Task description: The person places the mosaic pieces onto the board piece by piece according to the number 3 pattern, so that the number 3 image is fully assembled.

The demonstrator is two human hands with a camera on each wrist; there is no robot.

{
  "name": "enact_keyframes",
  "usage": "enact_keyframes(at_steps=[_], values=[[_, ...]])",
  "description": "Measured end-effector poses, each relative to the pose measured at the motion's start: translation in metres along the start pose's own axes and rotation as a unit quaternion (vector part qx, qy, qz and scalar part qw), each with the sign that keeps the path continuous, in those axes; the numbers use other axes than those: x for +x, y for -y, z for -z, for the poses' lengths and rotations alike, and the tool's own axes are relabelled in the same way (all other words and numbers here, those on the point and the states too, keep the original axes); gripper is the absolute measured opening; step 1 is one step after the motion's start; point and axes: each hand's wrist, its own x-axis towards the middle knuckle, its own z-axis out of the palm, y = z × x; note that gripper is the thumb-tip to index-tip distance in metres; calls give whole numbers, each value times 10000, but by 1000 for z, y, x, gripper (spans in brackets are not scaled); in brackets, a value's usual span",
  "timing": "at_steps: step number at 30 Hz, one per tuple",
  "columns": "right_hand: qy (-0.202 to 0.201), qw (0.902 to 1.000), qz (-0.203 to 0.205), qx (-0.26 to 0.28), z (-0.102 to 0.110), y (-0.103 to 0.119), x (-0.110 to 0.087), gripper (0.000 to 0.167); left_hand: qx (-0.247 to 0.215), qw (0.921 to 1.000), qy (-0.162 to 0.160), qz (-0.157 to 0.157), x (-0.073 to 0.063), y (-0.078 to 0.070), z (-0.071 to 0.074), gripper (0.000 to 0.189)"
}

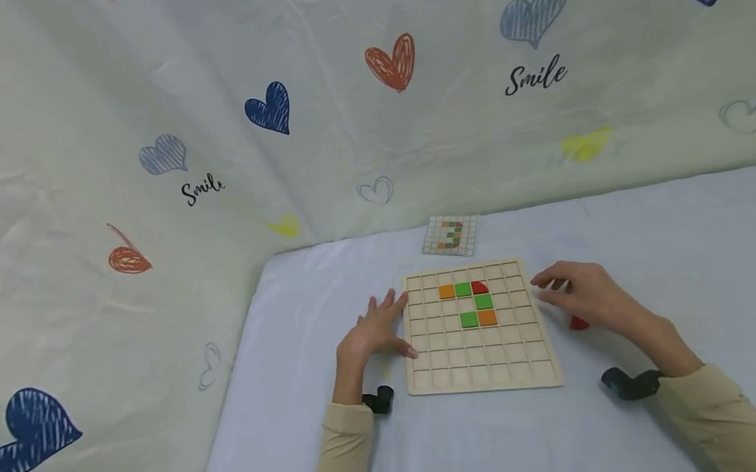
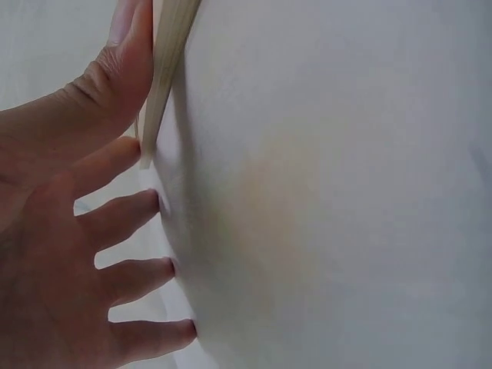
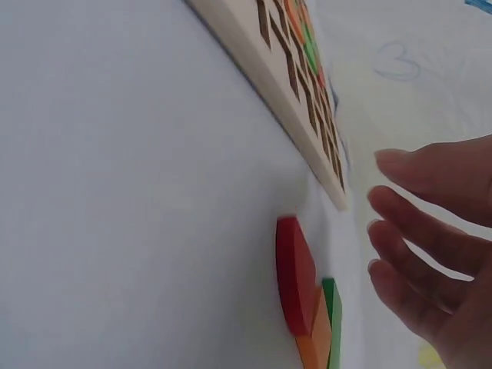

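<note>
**Gridded board point(image 1: 482, 366) flanked by two hands, with loose pieces partly concealed**

In the foreground, both sleeves point(image 1: 344, 452) are cut off by the lower edge of the head view. At the board's left edge, the left hand point(image 1: 375, 331) is placed with fingers spread and thumb apart; the thumb's tip is cropped in the left wrist view. Just beside the right edge, the right hand point(image 1: 585, 292) is held with fingers gently bent, separated from the thumb. By this hand a red piece point(image 3: 296, 280) is largely covered in the head view; in the right wrist view an orange piece point(image 3: 314, 342) and a green piece point(image 3: 332, 323) are partly screened by it and cropped below. Whether these touch cannot be told. Six coloured tiles point(image 1: 483, 301) are set in the board's farther half. Beyond, a card point(image 1: 451, 236) is seen, its small pattern hardly resolved. The heart-printed backdrop point(image 1: 342, 148) is cropped above.
</note>
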Motion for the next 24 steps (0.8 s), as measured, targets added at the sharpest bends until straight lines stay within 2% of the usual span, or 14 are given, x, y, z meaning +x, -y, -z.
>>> enact_keyframes(at_steps=[9, 15, 24], values=[[217, 9984, -457, -242, 14, -12, 0, 29, -54, 9998, -34, -174, 2, 1, -1, 111], [426, 9965, -664, -273, 19, -15, 0, 34, -16, 9998, 12, -177, 1, 0, 1, 111], [648, 9899, -1025, -731, 23, -24, 0, 38, -60, 9999, 22, -151, 0, -1, 3, 110]])
